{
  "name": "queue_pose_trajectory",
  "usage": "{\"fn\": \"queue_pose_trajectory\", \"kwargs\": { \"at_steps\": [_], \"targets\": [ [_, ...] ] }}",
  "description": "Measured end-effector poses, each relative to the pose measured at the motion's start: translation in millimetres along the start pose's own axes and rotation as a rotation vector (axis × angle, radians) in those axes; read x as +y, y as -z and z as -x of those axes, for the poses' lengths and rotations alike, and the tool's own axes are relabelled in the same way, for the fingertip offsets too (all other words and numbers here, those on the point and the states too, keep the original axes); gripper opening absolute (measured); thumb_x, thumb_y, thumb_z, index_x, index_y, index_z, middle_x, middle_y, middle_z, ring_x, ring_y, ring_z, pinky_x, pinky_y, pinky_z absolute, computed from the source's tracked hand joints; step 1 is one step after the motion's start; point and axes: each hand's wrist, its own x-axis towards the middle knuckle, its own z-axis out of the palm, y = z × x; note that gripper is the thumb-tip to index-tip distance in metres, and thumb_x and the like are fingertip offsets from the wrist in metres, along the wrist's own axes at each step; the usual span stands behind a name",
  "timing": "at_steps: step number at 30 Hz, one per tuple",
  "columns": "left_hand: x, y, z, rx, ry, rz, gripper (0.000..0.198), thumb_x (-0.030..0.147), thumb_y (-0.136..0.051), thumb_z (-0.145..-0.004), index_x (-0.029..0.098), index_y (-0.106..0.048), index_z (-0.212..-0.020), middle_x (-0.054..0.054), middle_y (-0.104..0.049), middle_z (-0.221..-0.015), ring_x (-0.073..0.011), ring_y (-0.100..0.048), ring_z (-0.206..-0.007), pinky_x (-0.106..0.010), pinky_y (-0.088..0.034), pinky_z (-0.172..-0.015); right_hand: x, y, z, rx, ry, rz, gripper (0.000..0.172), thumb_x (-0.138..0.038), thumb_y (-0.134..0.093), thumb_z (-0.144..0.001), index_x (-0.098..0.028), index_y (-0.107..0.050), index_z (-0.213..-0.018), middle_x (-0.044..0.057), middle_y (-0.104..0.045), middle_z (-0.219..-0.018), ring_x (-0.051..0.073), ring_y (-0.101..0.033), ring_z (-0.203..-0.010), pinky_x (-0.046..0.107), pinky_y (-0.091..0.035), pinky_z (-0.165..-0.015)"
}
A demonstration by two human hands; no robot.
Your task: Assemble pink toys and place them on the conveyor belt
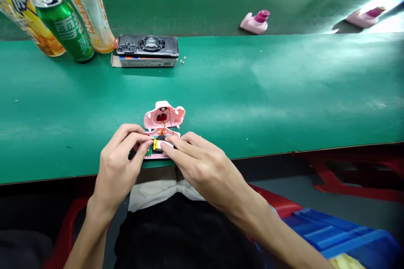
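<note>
A pink toy camera lies opened at the table's front edge. Its pink front shell [164, 117] is flipped up behind, and thin wires link it to the rear half [156, 156], where part of a green circuit board shows. On that half sits a silver battery [168, 144] with yellow tape at its left end. My left hand [121, 155] is closed, thumb and index fingertip pinched together beside the yellow tape; what they pinch is too small to make out. My right hand [202, 159] has its thumb and index finger closed on the battery.
At the back left stand a green can [67, 29], an orange-labelled bottle [86, 8] and a yellow bottle [28, 12]. A black device [148, 45] rests on a small box [147, 62], with tiny screws [182, 61] beside it. Pink parts [255, 22] sit further right.
</note>
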Motion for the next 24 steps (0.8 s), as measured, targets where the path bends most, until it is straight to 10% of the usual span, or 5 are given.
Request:
{"fn": "queue_pose_trajectory", "kwargs": {
  "at_steps": [11,18,24],
  "targets": [
    [-11.4,13.7,14.9,-0.213,-0.219,-0.096,0.028,0.019,-0.063,-0.097,0.024,-0.06,-0.125,-0.011,-0.063,-0.134,-0.0277,-0.059,-0.125,-0.045,-0.05,-0.106,-4.2,-7.4,11.4,0.015,0.047,0.083,0.037,-0.007,-0.053,-0.1,-0.013,-0.066,-0.134,0.008,-0.063,-0.144,0.022,-0.061,-0.099,0.038,-0.059,-0.086],
    [-13.7,9.6,12.6,-0.21,-0.301,-0.129,0.026,0.016,-0.064,-0.095,0.02,-0.062,-0.121,-0.014,-0.062,-0.134,-0.0284,-0.06,-0.118,-0.044,-0.052,-0.099,6.6,-35.7,31.1,0.311,-0.098,0.023,0.026,-0.016,-0.073,-0.093,-0.022,-0.076,-0.118,0.002,-0.079,-0.114,0.017,-0.052,-0.075,0.031,-0.05,-0.065],
    [-15.8,5.4,17.0,-0.192,-0.291,-0.158,0.021,0.021,-0.06,-0.097,0.023,-0.065,-0.118,-0.014,-0.064,-0.133,-0.0304,-0.062,-0.114,-0.048,-0.052,-0.096,11.2,-41.7,43.1,0.535,-0.129,0.047,0.011,-0.029,-0.069,-0.097,-0.028,-0.08,-0.099,0.001,-0.082,-0.09,0.017,-0.068,-0.077,0.034,-0.049,-0.076]
  ]
}}
